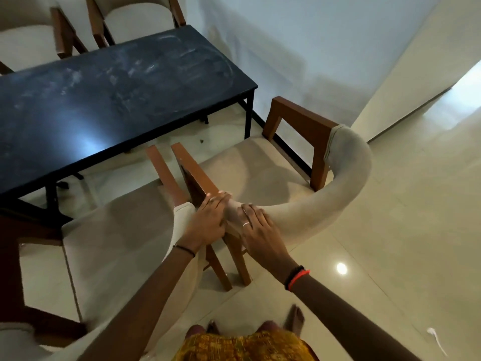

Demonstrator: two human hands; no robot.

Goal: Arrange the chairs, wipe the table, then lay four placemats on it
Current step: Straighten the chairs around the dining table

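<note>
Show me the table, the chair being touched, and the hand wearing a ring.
table (pixel 117 95), head view, on its dark top.
chair (pixel 346 173), head view, on its curved padded back.
right hand (pixel 260 231), head view, on the back of the hand.

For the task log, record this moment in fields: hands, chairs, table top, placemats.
left hand: flat on the near right chair's backrest end, by its wooden arm
right hand: flat on the same padded backrest
near right chair: off the table's corner, not tucked in
table: dark top with pale smears
far chairs: two, at the far side
placemats: none in view
</note>
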